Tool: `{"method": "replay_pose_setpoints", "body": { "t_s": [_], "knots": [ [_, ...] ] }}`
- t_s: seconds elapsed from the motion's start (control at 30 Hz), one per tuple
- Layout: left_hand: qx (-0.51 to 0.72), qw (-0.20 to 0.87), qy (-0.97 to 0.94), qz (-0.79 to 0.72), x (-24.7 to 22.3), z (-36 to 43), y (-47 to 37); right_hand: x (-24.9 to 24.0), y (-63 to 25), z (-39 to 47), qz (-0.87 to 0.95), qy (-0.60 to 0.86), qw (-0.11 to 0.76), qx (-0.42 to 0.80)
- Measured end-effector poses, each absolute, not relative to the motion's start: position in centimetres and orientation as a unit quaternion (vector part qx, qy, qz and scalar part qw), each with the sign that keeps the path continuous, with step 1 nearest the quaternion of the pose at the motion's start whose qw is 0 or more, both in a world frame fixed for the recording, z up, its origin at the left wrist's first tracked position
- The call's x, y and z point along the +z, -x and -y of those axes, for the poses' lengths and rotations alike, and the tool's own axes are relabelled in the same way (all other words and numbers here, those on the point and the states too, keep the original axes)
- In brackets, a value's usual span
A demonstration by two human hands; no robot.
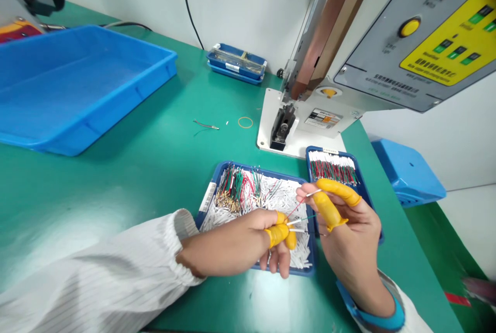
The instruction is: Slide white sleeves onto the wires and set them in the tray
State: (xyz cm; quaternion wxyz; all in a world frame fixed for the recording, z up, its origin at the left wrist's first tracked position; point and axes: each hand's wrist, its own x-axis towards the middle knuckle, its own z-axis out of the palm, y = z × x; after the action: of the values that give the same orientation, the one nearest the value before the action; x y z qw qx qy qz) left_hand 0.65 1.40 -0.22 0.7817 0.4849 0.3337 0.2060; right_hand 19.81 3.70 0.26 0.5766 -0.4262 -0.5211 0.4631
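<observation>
My left hand (271, 237), with yellow finger cots, is pinched on thin wires with white sleeves (296, 222) over the front tray. To its right, my right hand (343, 214), also in yellow cots and with a blue band at the wrist, pinches a white sleeve (313, 193) on a red wire. Green and dark wires run between the hands. Beneath them, a blue tray (256, 169) holds many loose white sleeves (279, 191) and a bundle of red, green and black wires (236, 186) with gold ends. A second tray (362, 188) holds sleeved wires in a row.
A grey machine (387, 54) with a yellow panel stands at the right on a white base (271, 116). A large blue bin (112, 106) is at the left. Small stacked trays (236, 64), a loose wire (206, 126) and a rubber band (245, 123) lie farther back.
</observation>
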Motion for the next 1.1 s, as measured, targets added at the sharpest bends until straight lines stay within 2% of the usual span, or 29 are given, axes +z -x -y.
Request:
{"method": "replay_pose_setpoints", "body": {
  "t_s": [0.5, 0.83, 1.0, 1.1],
  "knots": [
    [0.216, 0.782, -0.476, -0.340, 0.0, -1.2, -0.6, 0.3, -20.0, -3.7, 0.542, 0.394, 0.536, 0.514],
    [0.266, 0.759, -0.470, -0.364, 0.8, -1.0, -0.5, 1.1, -19.7, -4.3, 0.553, 0.325, 0.554, 0.531],
    [0.359, 0.695, -0.497, -0.375, 0.3, -1.0, -0.3, 1.0, -19.5, -4.3, 0.597, 0.350, 0.534, 0.486],
    [0.363, 0.676, -0.516, -0.380, 0.2, -1.1, -0.1, 0.6, -19.4, -4.2, 0.649, 0.380, 0.496, 0.435]
  ]
}}
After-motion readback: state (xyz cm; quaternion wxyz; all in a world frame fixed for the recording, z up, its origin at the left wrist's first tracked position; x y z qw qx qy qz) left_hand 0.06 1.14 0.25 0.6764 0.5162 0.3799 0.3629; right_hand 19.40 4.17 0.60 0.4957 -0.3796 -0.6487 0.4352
